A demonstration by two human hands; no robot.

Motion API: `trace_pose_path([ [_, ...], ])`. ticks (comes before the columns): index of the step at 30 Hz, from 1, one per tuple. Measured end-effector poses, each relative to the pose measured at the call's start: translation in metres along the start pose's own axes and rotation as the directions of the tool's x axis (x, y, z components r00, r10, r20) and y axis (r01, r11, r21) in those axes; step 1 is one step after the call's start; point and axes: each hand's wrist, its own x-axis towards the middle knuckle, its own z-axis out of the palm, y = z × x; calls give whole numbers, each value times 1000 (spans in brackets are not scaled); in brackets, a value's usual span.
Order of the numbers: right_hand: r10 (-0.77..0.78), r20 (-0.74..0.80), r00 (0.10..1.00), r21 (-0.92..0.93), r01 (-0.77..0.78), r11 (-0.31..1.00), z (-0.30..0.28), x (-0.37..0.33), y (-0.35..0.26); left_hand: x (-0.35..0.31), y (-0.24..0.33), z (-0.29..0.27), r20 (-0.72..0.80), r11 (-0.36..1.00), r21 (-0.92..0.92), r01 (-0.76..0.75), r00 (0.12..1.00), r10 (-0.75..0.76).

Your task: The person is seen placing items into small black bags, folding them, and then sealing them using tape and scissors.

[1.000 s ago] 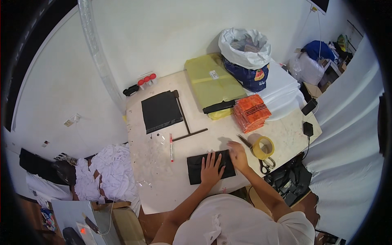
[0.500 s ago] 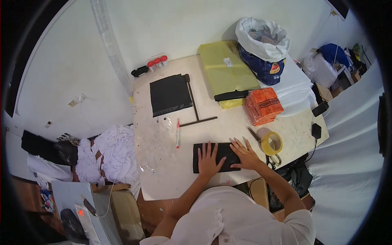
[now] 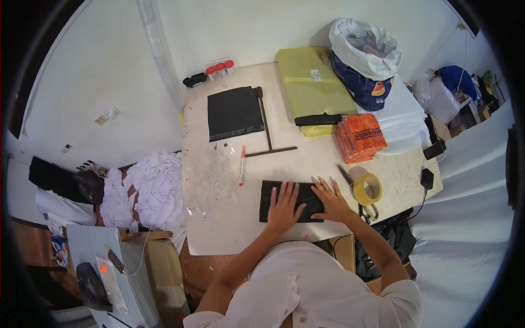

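Observation:
A folded black sheet, plastic-looking, [image 3: 302, 198] lies flat near the table's front edge. My left hand [image 3: 284, 208] rests on its left half, palm down with the fingers spread. On its right end lies my right hand [image 3: 332, 203], also flat, its fingertips reaching past the far edge. Just right of that hand are a roll of yellowish tape [image 3: 367, 188] and scissors [image 3: 345, 174], whose blades point away and whose handles are partly hidden by the tape. A red-and-white marker [image 3: 241, 165] lies to the left, beyond the black sheet.
A stack of black sheets [image 3: 235, 113] lies farther back, beside a T-shaped metal rod [image 3: 266, 123]. Along the right stand orange packets [image 3: 362, 138], yellow folded plastic [image 3: 311, 82] and a filled blue-and-white sack [image 3: 363, 65]. Red-capped containers [image 3: 220, 69] sit at the wall.
The view has shifted slightly, so the table and its things sit higher and mostly farther right. Both hands remain flat on the folded black sheet.

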Motion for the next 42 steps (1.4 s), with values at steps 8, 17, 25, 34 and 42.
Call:
trace_pose_path([
  [8, 12, -2, 1000, 202, -12, 979, 4, 3, 8, -5, 9, 20, 10, 996, -26, -86, 996, 86],
  [17, 241, -541, 805, 481, 61, 874, 2, 169, -19, -5, 7, 21, -94, 997, 0, -78, 993, 78],
  [25, 351, -380, 856, 245, -272, 931, 42, 242, -6, 1, -1, 19, -198, 999, -24, -26, 980, 21],
  [34, 435, -277, 857, 473, -272, 838, 11, 196, -10, 11, -22, 17, -197, 999, -23, 42, 979, -46],
  [42, 473, -168, 865, 407, -376, 832, 23, 163, -11, 18, -19, 22, -194, 1000, -2, 8, 981, -9],
])
